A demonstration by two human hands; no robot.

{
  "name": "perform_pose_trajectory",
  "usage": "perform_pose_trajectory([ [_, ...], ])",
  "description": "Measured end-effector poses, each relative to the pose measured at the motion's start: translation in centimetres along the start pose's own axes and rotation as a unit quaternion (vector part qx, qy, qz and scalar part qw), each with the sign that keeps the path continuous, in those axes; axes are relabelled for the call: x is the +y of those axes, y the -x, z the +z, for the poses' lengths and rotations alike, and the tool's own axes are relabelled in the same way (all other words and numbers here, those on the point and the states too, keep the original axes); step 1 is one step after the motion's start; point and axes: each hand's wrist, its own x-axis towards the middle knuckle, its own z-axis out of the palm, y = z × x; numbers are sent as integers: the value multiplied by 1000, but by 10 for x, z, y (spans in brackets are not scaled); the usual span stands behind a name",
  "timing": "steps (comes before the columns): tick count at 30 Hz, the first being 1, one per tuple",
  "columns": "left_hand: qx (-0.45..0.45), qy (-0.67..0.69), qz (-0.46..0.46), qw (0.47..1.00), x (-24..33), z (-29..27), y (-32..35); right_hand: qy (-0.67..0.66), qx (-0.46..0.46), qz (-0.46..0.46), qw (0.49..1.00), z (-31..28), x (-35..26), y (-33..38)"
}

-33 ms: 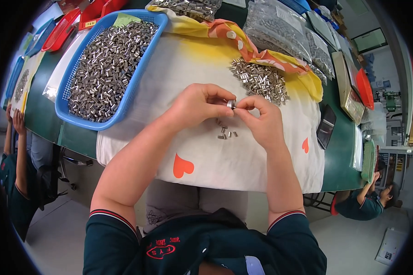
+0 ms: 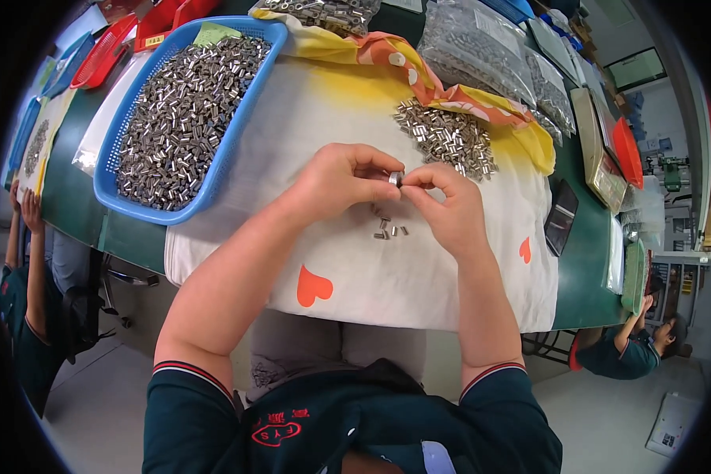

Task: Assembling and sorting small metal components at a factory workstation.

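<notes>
Left hand: the left hand (image 2: 344,180) is curled, thumb and fingertips pinched on a small metal sleeve (image 2: 395,178) held above the white cloth (image 2: 419,276).
Right hand: the right hand (image 2: 449,207) meets it from the other side, fingertips also closed on the same sleeve, so both hands grip one piece between them.
Sleeve position: it sits in the air between the two thumbs, over the middle of the table (image 2: 588,276), just above a few loose pieces (image 2: 389,229).
Sleeve direction: it is too small to be sure; its long axis seems to run roughly left to right, from one hand toward the other.
Done so far: judging by the layout, only the few loose pieces lie on the cloth below the hands, so little looks finished.
Left to do: a small pile of sleeves (image 2: 446,138) lies just beyond the right hand, and the blue basket (image 2: 237,142) to the left is heaped with many more, so most of the work seems to remain.
</notes>
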Motion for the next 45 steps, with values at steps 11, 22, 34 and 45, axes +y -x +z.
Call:
perform_pose_trajectory([
  [11,-21,-38,-18,999,-1,2,-2,282,-13,32,959,-40,25,-4],
  [22,-14,52,8,999,0,-2,0,15,20,35,999,-9,2,0],
  [34,17,-22,-5,1000,-3,0,1,187,76,-177,963,14,3,1],
  [45,28,-50,6,998,-3,-1,1,215,86,-191,954,15,0,2],
])
